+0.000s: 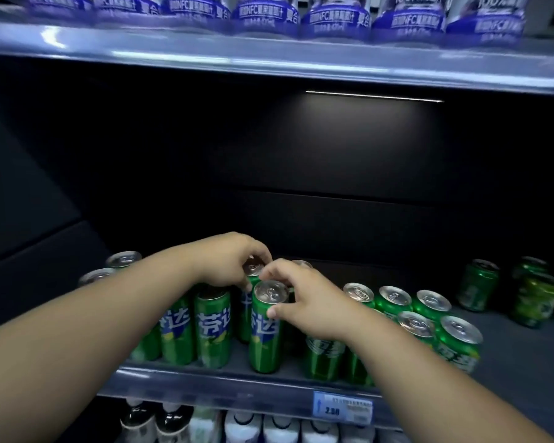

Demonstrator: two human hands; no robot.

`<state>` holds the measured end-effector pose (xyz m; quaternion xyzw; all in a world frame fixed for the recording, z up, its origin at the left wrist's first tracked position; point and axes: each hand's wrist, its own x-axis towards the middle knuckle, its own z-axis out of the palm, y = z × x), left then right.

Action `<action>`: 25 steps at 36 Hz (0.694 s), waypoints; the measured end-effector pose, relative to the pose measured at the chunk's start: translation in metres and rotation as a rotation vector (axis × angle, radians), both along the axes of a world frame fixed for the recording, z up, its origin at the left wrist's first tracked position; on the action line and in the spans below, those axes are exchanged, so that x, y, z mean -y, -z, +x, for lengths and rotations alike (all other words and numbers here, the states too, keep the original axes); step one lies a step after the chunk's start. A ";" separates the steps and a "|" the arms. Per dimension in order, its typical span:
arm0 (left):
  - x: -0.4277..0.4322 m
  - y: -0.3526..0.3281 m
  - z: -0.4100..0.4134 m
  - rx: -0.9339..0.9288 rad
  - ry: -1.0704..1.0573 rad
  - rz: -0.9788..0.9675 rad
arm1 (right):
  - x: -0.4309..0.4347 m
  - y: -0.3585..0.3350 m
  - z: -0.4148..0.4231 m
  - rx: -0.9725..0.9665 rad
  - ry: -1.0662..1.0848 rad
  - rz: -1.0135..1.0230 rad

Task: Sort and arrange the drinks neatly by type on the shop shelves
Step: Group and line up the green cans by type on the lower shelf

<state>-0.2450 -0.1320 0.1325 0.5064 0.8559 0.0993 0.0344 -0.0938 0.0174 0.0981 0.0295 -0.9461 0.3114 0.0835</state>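
Observation:
On the middle shelf [237, 383] stand several tall slim green cans with blue lettering at the left [212, 327] and several shorter green cans at the right [458, 342]. My left hand [227, 262] grips the top of a slim green can [252, 273] in the second row. In front of it, my right hand [304, 298] holds the rim and side of another slim green can [266, 327], which stands upright near the shelf's front edge. Both hands nearly touch.
Blue-labelled bottles [266, 14] line the upper shelf. Two more green cans [477, 284] and a crumpled-looking one [536, 295] stand apart at the far right. Bottles with white and black caps [247, 426] fill the shelf below. A price tag [343, 407] hangs on the front rail.

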 end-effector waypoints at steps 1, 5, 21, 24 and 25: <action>0.000 0.002 0.000 -0.003 0.000 -0.009 | 0.002 0.002 0.000 0.004 0.004 -0.009; 0.003 0.008 0.000 -0.001 0.017 0.015 | 0.008 0.010 -0.001 -0.016 -0.009 -0.020; 0.026 0.022 -0.011 0.186 -0.042 0.183 | 0.027 0.042 0.000 -0.363 0.080 -0.032; 0.031 0.023 -0.014 0.210 -0.057 0.211 | 0.033 0.045 -0.004 -0.371 0.055 -0.043; 0.033 0.024 -0.014 0.207 -0.052 0.211 | 0.034 0.046 -0.006 -0.373 0.056 -0.055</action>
